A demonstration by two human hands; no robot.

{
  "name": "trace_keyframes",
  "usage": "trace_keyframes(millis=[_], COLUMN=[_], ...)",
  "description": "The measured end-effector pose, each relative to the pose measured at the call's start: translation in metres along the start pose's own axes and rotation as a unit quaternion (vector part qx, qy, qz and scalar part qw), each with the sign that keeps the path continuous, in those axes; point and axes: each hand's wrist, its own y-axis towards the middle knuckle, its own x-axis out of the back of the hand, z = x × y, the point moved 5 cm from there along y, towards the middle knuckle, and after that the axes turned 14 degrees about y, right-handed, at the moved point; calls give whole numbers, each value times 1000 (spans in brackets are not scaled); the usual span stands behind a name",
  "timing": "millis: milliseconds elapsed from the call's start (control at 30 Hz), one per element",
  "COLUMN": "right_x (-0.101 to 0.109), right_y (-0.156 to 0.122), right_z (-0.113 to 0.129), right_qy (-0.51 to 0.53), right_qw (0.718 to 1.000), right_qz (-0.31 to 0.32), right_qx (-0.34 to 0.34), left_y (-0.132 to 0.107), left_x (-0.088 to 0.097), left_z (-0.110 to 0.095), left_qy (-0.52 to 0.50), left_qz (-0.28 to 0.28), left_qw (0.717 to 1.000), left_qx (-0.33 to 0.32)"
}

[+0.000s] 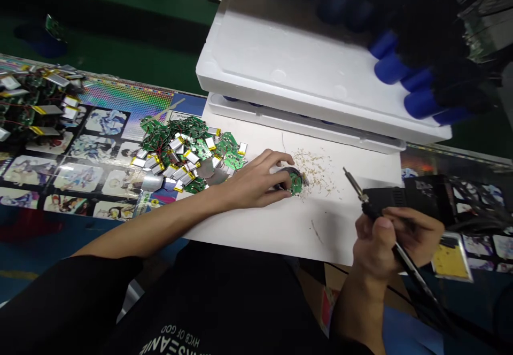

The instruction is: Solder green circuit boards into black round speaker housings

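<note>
Green board (296, 184) sits in the grip of our left hand (262, 181), over the white bench (248, 232), yellowish bits (320, 170) scattered beside it. Our right hand (390, 242) is wrapped around an iron (412, 270) (tip raised, well apart from the board). Batteries (191, 156) lie heaped leftward.

Tabletop: the table (76, 177) was covered with rows of printed pictures on black, and a glittering rainbow strip (138, 98) was laid along the left part of its far edge.
Work surface: a white board (248, 232) was set across the table's middle, its front reaching past the near edge.
Beyond the far edge: a dark green surface (132, 2) was seen, crossed by a broad band of shadow.
Floor: blue flooring (96, 242) was shown below the near edge, marked at left by a yellow line (18, 275).
Light: glare was thrown back by the glossy tabletop; the far right corner was left dim.
</note>
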Motion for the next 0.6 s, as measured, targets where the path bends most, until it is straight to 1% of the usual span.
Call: trace_keyframes(millis=[67, 100, 133, 267, 367, 433, 500, 600], right_x=[-5, -8, -12, -23, -29, -30, -30, -28], right_y=[6, 9, 12, 16, 14, 12, 11, 9], right_z=[3, 2, -1, -22, -37, -44, -49, -55], right_qy=[35, 52, 67, 87, 72, 63, 56, 52], right_qw=[999, 998, 997, 992, 987, 985, 985, 985], right_qz=[-24, -20, -3, 90, 137, 152, 154, 155], right_qx=[34, 42, 39, -6, -43, -51, -53, -61], left_y=[-2, -2, -3, -3, -3, -3, -3, -3], left_x=[-3, -4, -6, -7, -5, -3, -2, 0], left_z=[1, 2, 3, 8, 8, 6, 3, 0], left_qy=[-21, -37, -53, -110, -139, -159, -172, -176], left_qz=[26, 39, 48, 67, 93, 112, 129, 138], left_qw=[999, 999, 997, 992, 986, 981, 976, 974], left_qx=[6, 6, 7, 14, -5, -18, -21, -22])
